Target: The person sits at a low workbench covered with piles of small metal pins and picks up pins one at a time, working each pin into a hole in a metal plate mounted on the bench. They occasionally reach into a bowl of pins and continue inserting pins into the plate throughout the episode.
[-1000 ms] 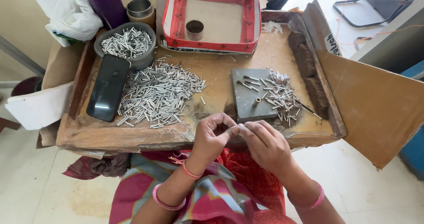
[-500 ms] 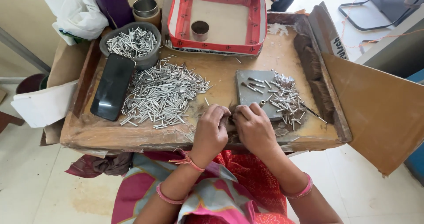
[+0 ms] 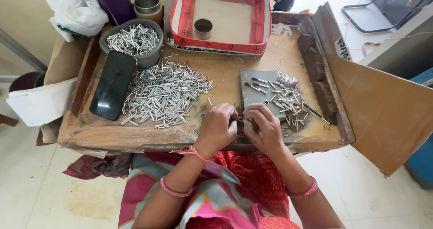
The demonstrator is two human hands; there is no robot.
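We find a thin metal piece (image 3: 243, 119), too small to identify further, held between the two hands at lower centre of the frame, just over the near edge of the work tray (image 3: 135, 136). The left hand (image 3: 217, 129) has its fingers curled together and pinched toward that piece; the right hand (image 3: 266, 129) is likewise closed, fingertips meeting the left hand's. We cannot tell which hand carries the grip.

Directly above the right hand lies a grey flat slab (image 3: 259, 90), with a scatter of short metal pins (image 3: 288, 98) across its right half and spilling onto the tray. A thin dark rod (image 3: 315, 114) lies just right of that scatter.

Left of centre, a large heap of silver tubes (image 3: 164, 93) rests on the tray. Beside it, toward the left edge, lies a black phone (image 3: 112, 84), face up. At upper left, a grey bowl (image 3: 151, 57) holds more tubes, touching the phone's top end. At top centre stands a red-rimmed box (image 3: 264, 26) containing a small metal cup (image 3: 203, 28). A metal tin (image 3: 147, 4) stands behind the bowl.
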